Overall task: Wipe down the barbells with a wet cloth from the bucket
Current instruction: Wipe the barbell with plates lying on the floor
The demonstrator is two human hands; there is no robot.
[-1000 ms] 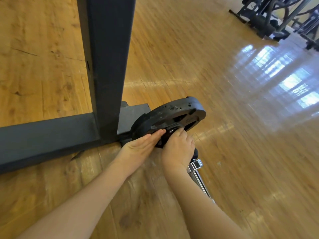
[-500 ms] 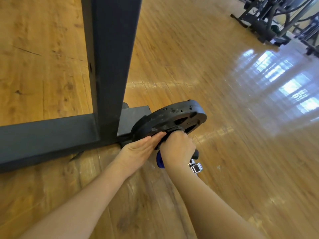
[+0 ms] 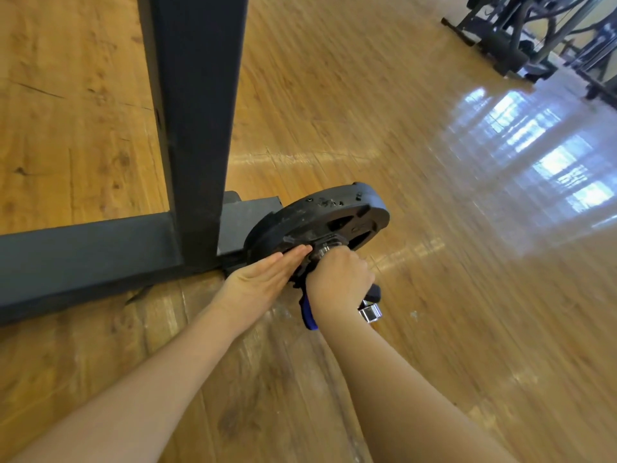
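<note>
Hiding barbell sleeve (image 3: 370, 310): right hand (image 3: 339, 282), blue cloth (image 3: 307, 312).

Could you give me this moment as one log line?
left hand: flat on weight plate | right hand: grips blue cloth at bar

The right hand (image 3: 339, 279) has closed into a fist on the bar (image 3: 369, 310) by the plate (image 3: 320, 228), and a blue cloth (image 3: 309, 312) now shows beneath it

Wood floor (image 3: 384, 111) under black frame (image 3: 197, 111)
</note>
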